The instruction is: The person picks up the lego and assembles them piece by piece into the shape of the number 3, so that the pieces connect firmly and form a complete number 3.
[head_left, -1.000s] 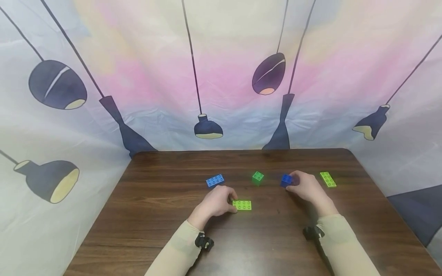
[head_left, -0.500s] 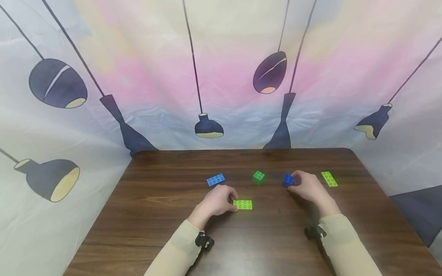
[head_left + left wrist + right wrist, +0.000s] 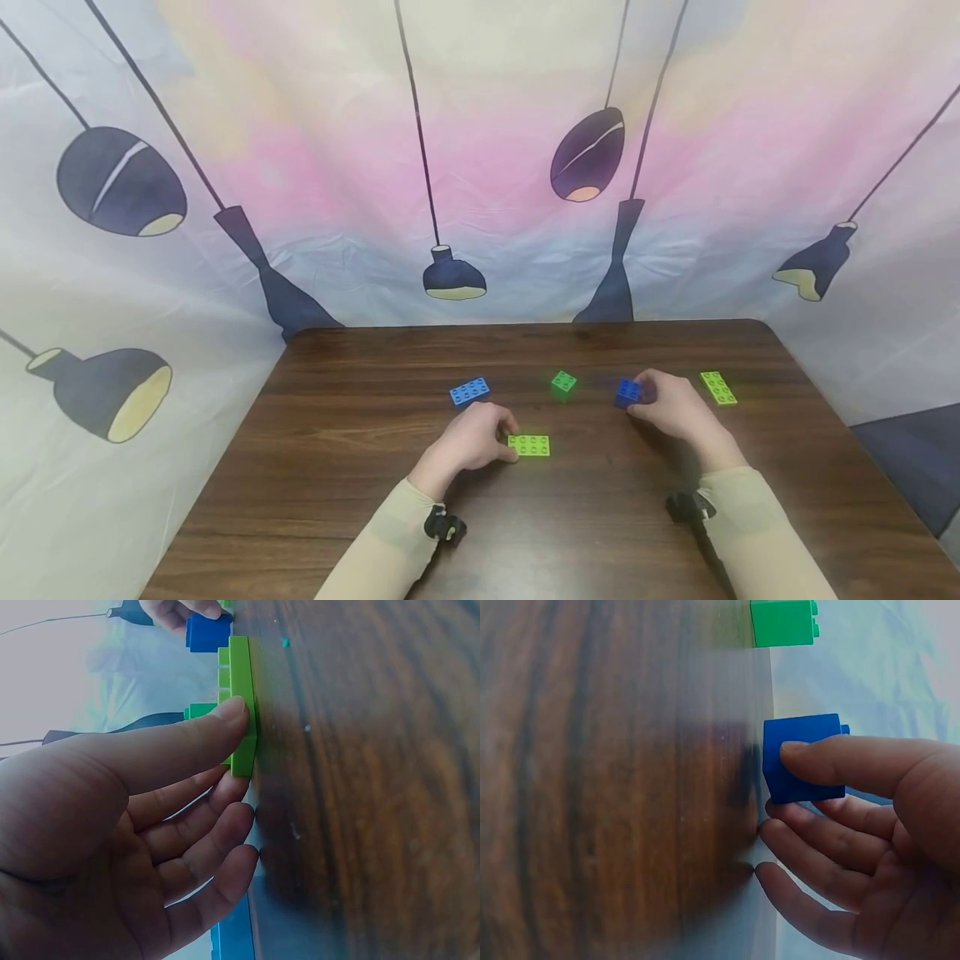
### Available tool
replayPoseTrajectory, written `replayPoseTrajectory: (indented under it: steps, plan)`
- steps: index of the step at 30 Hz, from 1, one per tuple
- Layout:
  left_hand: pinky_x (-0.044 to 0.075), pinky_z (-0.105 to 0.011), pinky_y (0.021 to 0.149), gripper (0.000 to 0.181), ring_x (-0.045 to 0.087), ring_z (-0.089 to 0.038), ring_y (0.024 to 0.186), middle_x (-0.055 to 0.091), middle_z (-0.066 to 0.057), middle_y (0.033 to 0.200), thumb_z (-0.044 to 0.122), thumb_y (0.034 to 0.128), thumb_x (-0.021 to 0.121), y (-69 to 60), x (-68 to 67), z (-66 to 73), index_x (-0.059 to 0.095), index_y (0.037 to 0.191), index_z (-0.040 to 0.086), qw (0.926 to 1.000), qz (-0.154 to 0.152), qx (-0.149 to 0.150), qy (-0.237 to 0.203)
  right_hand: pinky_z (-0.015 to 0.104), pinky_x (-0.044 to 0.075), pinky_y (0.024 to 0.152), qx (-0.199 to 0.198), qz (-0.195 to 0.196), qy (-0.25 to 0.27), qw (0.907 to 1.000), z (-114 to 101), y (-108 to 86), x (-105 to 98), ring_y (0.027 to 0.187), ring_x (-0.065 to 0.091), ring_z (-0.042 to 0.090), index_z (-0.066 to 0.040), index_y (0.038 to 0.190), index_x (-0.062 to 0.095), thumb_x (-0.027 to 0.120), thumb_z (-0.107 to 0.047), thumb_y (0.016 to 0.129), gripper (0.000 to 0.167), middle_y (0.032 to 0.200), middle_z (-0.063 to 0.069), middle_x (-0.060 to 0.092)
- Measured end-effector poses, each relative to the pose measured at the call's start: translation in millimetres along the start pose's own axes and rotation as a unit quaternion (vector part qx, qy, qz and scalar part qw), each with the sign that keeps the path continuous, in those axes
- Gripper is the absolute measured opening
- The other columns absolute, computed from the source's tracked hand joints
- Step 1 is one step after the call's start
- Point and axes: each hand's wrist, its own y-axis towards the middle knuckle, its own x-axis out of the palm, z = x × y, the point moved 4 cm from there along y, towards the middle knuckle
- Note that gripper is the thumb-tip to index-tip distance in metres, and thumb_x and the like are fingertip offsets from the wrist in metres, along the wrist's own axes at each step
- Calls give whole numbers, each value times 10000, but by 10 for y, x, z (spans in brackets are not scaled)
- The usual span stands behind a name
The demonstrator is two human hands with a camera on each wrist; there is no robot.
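Near the middle of the table, my left hand (image 3: pixel 471 437) pinches the left end of a flat lime-green building brick (image 3: pixel 534 446) with studs on top. In the left wrist view the thumb lies along the side of that lime brick (image 3: pixel 241 667), and the other fingertips reach down to the tabletop. My right hand (image 3: pixel 675 407) holds a small dark blue square brick (image 3: pixel 627 392) by its right side. The right wrist view shows the thumb across one face of the blue brick (image 3: pixel 802 727), with fingers behind and below it. Both bricks are at table level.
A lighter blue oblong brick (image 3: pixel 469 391) lies just beyond the left hand. Between the hands, farther back, stands a green square brick (image 3: pixel 563 384). Another flat lime-green brick (image 3: pixel 718 388) lies right of the right hand. A printed cloth (image 3: pixel 510 167) hangs behind the wooden table (image 3: pixel 360 367).
The head view has shifted very slightly. Both hands keep the same hold, and the bricks stay in place on the table.
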Motion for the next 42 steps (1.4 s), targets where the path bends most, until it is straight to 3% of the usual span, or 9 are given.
replayPoseTrajectory:
  steps: [14,18,24,42]
  plan:
    - [528,-334,782,288,608,-83,803,707,58,913,192,806,957,-15,-42,29,794,1032,122,10000,40,24,-19,558,567,902,-173,-266,78,9995,-106,-5,3,1041,704,351,11,1207,655,833,-170,916,386,1092,159,743]
    - [526,-335,784,289,607,-80,805,706,62,913,201,806,958,-17,-29,23,793,1032,129,10000,34,-1,4,506,578,863,-254,-482,138,9984,-127,-13,48,989,697,290,5,1229,655,839,-168,917,402,1055,114,738]
    - [522,-339,783,296,596,-82,806,707,67,924,214,800,963,-11,-11,19,794,1031,136,10000,49,-3,70,426,559,830,-698,-813,308,9938,-182,-4,143,927,673,191,-45,1218,671,849,-146,909,371,1021,39,729]
    - [517,-340,758,290,587,-78,780,701,81,917,216,783,972,-20,-4,-4,794,1003,154,9999,90,-34,71,442,585,875,-1148,-986,779,9854,-429,-56,293,992,711,173,-100,1229,699,866,-213,923,367,1067,1,746]
